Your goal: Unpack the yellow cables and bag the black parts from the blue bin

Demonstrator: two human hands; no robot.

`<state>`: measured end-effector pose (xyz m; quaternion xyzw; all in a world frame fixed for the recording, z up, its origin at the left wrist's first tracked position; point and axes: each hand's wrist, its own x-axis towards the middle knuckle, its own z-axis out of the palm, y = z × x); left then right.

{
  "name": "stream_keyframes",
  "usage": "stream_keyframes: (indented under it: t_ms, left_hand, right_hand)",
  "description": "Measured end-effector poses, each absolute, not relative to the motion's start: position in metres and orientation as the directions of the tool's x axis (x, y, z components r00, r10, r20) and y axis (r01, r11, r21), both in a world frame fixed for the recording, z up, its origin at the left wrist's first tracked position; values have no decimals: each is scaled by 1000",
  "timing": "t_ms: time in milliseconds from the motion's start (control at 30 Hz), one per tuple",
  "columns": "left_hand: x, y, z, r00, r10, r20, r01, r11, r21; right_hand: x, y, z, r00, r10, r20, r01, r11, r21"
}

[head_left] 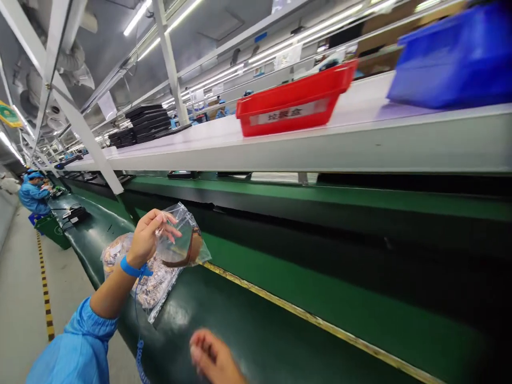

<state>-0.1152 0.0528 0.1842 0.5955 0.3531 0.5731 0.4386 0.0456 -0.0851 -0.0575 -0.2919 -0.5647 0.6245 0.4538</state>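
My left hand (pixel 150 232), with a blue wrist strap (pixel 134 268), pinches a clear plastic zip bag (pixel 182 237) near its top. A thin brown strip (pixel 194 246) shows inside the bag, its kind unclear. Below and behind that wrist, larger clear bags (pixel 154 285) lie on the green bench mat (pixel 180 320), filled with many small coppery and whitish parts too small to name. My right hand (pixel 216 357) is low in the view, apart from the bags. Its fingers curl loosely with a gap by the thumb, somewhat blurred, and nothing shows in them.
A red bin (pixel 296 104) and a blue bin (pixel 452 58) stand on the white shelf (pixel 372 146) above. Black trays (pixel 148 122) are stacked farther left. Beyond a black device (pixel 76 214) on the bench, a person in blue (pixel 34 194) sits working. A yellowish strip (pixel 304 314) edges the mat.
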Motion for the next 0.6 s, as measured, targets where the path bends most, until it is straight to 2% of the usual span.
stream_keyframes:
  t_ms: [100,200,333,467,600]
  left_hand:
    - [-93,45,173,106,943,314,-176,-293,940]
    - [-68,41,156,109,965,238,-254,-204,945]
    - [-48,40,134,186,973,136,-289,-79,954]
    - [-52,45,122,428,904,11,-324,142,935]
    - [-60,47,107,571,814,-105,-146,227,963]
  right_hand:
    - [66,-58,-53,-113,993,47,-435,-7,-900]
    - [87,-40,-38,-21,999,40,-559,22,-829]
    - [110,-32,-14,-17,1000,11,-547,0,-837]
    - [133,-25,4,96,995,4,-543,56,-838]
    - [153,-21,12,172,984,38,-492,119,-863]
